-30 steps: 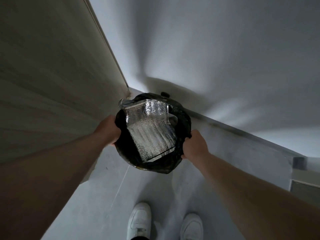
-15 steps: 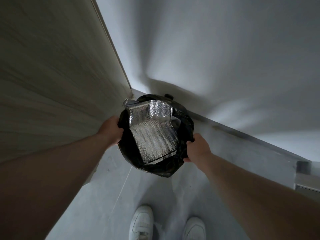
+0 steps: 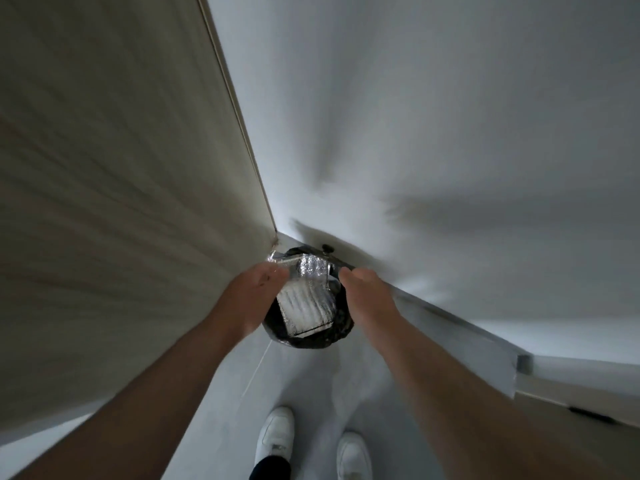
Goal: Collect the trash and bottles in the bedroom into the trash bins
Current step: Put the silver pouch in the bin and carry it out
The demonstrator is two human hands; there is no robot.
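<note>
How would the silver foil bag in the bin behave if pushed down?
The silver foil bag looks thin and creased, so it probably crumples easily and weighs little. Its corner pokes past the black liner, so it may spring back. The shiny surface could be slippery.

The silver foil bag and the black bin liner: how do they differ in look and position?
The silver foil bag is bright and reflective; the black bin liner is dark. The foil bag looks flat and rectangular, the liner round and crumpled. The foil bag sits inside; the liner surrounds it. The left hand and right hand partly hide both.
</note>
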